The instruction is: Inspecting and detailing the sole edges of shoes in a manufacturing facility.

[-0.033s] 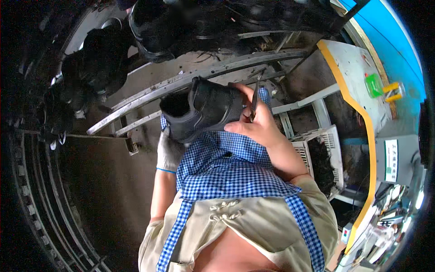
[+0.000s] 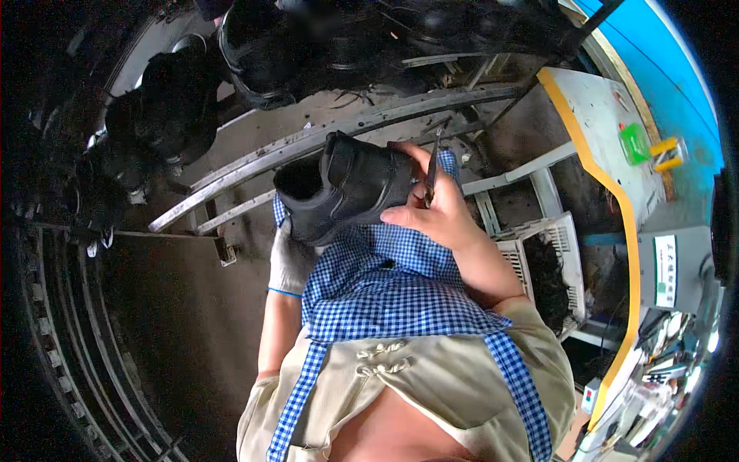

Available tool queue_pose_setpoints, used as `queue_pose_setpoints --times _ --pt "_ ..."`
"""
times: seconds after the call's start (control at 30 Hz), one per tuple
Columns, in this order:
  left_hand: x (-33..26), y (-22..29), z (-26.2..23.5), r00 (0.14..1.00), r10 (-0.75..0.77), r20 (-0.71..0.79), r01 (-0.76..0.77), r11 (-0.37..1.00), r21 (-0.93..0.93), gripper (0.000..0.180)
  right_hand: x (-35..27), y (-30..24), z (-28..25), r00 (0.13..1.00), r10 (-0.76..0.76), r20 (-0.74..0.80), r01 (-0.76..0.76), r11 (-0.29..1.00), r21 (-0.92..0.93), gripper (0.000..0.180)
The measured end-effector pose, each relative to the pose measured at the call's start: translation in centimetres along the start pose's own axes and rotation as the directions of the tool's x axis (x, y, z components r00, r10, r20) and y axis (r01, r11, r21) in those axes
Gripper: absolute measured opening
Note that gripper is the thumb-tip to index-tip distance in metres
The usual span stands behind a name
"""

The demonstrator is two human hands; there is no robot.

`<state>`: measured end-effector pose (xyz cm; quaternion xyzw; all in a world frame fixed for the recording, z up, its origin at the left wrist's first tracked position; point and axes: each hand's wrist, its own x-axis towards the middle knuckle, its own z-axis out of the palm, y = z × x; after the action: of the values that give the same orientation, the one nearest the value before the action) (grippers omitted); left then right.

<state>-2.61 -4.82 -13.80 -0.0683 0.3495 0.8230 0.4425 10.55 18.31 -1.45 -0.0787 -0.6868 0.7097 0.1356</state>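
Note:
A black leather shoe (image 2: 362, 181) is held in front of my apron, its dark opening toward the left. My left hand (image 2: 290, 256), in a white glove with a blue cuff edge, grips the shoe's left end from below; most of its fingers are hidden behind the shoe. My bare right hand (image 2: 437, 202) clasps the other end, thumb along the near side and fingers round the far side. In that same hand sits a slim, pointed metal tool (image 2: 433, 165), tip upward; its exact kind is unclear.
Black shoes (image 2: 262, 61) crowd the rack ahead and to the left. Metal rails (image 2: 339, 127) cross beyond my hands. On the right are a white basket (image 2: 571, 254) with dark scraps and a yellow-edged worktable (image 2: 589, 100). Metal bars (image 2: 85, 323) curve along the left.
My left hand and the shoe's left end have shifted very slightly to the right. My right hand keeps the same hold.

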Motion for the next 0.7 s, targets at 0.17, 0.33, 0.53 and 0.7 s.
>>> queue_pose_setpoints --times 0.17,0.33,0.53,0.7 --pt "-1.2 0.3 1.0 0.998 -0.007 0.066 0.000 0.994 0.108 0.058 -0.8 -0.2 -1.2 0.996 -0.091 -0.025 0.091 0.996 -0.020 0.088" --pt "0.5 0.1 -0.6 0.992 -0.035 0.120 0.018 0.989 0.145 0.052 -1.0 -2.1 -1.6 0.986 -0.167 -0.008 0.166 0.986 -0.008 0.095" --pt "1.7 0.1 2.4 0.991 0.070 0.110 -0.097 0.960 0.263 0.042 -0.4 -2.9 -1.5 0.920 -0.385 -0.071 0.310 0.826 -0.471 0.096" --pt "-1.7 4.1 8.8 0.581 0.542 0.607 -0.746 0.057 0.664 0.029 -0.1 -2.3 -0.1 0.935 -0.351 0.048 0.287 0.670 -0.685 0.090"
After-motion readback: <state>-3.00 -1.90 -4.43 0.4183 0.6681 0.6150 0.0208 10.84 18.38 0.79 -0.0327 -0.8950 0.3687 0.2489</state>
